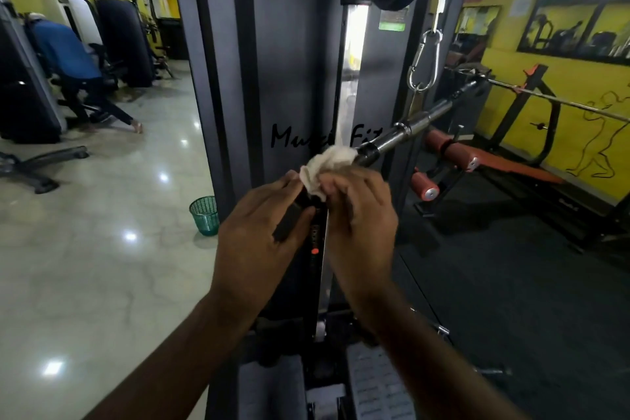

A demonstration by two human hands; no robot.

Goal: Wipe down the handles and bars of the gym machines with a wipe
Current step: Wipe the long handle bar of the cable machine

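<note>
Nearest to where I stood, the person's left hand (259,235) was curled round the near black rubber grip of the chrome cable bar (419,123). Its fingers were clamped on the grip, apparently steadying it. Just to the right, the right hand (361,215) pinched a crumpled white paper wipe (327,164) in its fingertips. It pressed the wipe against the bar just beyond the left hand, short of the black collar where the chrome begins.

The bar ran up and away to the right and hung from a silver snap hook (424,61) on the tall grey machine column (289,61). A green mesh waste basket (204,215) stood on the pale tiled floor to the left of the column.

Assessment: wiping was in hand at the near end of this one bar. The wipe was not on the chrome length or the far grip, and nothing on the surface showed whether they had been cleaned. I judged most of the bar outstanding.

Further right stood a bench with red roller pads (453,153), and beyond it a long steel barbell (562,102) rested on a rack by the yellow wall. At far left, a second person in a blue top (64,51) bent over other black machines. All of that equipment appeared yet to be attended to, so the task looked to be at an early stage.
</note>
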